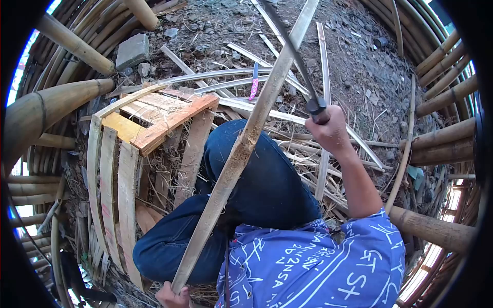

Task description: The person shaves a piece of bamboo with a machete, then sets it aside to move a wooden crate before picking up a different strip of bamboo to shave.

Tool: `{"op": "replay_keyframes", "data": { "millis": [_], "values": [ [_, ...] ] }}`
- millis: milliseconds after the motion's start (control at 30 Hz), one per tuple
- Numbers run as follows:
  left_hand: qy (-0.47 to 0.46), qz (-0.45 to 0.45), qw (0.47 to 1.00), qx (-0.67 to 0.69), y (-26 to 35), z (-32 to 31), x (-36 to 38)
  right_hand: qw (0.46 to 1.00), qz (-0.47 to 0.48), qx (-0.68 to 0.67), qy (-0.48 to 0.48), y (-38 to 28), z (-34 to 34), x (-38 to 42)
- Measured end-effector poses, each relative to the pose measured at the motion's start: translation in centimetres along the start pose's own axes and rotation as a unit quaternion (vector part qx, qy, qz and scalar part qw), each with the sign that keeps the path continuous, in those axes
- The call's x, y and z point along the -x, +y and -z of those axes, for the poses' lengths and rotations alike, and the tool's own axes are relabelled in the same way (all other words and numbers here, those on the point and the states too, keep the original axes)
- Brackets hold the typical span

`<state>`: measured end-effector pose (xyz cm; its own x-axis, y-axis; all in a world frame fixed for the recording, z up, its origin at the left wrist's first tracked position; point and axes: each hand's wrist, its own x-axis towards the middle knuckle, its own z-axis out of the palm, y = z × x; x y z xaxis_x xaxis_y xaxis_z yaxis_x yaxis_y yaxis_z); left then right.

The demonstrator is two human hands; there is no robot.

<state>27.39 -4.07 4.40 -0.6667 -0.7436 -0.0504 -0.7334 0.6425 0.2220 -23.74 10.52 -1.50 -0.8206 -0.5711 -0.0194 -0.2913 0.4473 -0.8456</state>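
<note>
My right hand [334,132] is wrapped round the dark handle of a machete [303,66], whose long blade points up and away and overlaps the far part of a split bamboo slat [221,192]. That slat slants across my bent legs, its rough inner side and a node facing up. At the bottom of the view, my left hand [173,296] grips the slat's near end. The far end runs out past the top of the view.
A wooden slatted crate [179,120] stands left of my knees. Beyond it lie a pink-handled knife [254,84], several bamboo strips [322,56] and a concrete block [132,51]. Bamboo poles [434,231] and walls surround the littered dirt ground.
</note>
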Motion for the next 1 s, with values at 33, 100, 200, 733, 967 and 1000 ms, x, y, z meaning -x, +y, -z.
{"op": "replay_keyframes", "data": {
  "millis": [33, 100, 200, 733, 967, 1000],
  "values": [
    [0.006, -0.006, 1.000, 0.002, -0.1, -0.2, -0.1, 1.000, 0.008, 0.011, -0.010, -1.2, -0.2, 0.2],
    [0.013, -0.028, 0.999, -0.015, -1.8, -1.3, 0.1, 0.997, 0.018, 0.062, -0.050, -2.9, -0.2, 0.0],
    [0.039, -0.076, 0.995, -0.053, -6.2, -4.2, 1.4, 0.975, 0.064, 0.210, -0.037, -2.8, -0.6, -0.9],
    [0.028, -0.066, 0.997, -0.033, -5.0, -3.4, 1.8, 0.943, -0.112, 0.314, 0.020, 3.7, 4.2, -10.6],
    [-0.112, -0.245, 0.959, -0.085, -7.5, -2.1, 0.8, 0.961, -0.105, 0.207, 0.149, 8.1, 7.5, -11.6],
    [-0.112, -0.247, 0.959, -0.086, -7.5, -2.2, 0.8, 0.978, -0.112, 0.105, 0.145, 7.2, 6.5, -10.3]
  ]
}}
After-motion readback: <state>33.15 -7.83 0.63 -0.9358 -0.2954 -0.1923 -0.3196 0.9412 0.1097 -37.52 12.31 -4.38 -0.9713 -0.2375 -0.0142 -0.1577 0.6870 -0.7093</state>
